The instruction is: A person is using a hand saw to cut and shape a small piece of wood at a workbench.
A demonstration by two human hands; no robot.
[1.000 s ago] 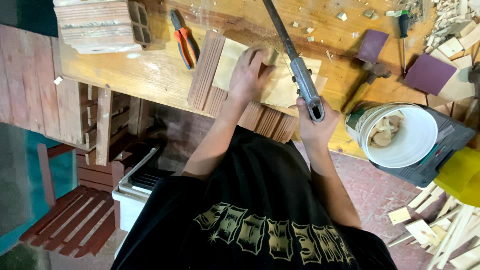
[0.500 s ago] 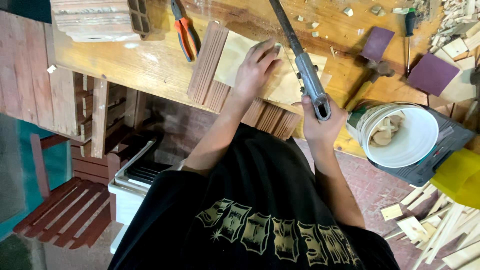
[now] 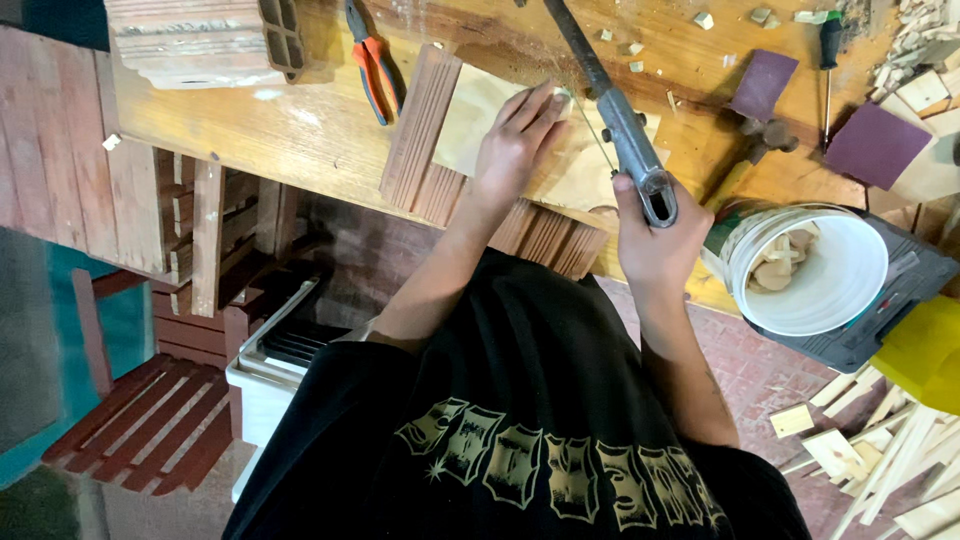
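The saw frame [image 3: 610, 105] above the right hand [image 3: 655, 245] is cut off by the top edge. Its thin blade is hard to see. The left hand [image 3: 515, 145] hides part of the pale wood sheet [image 3: 480, 125].

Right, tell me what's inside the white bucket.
The white bucket holds a few pale wood offcuts against its left wall. The rest of the inside looks bare white; its near wall hides part of the bottom.

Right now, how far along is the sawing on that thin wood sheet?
Done: offcut chips lie scattered on the workbench. In hand: the left hand presses the thin wood sheet flat, and the right hand grips the saw at its edge. Left: I can't see the cut line, so the remainder is unclear.
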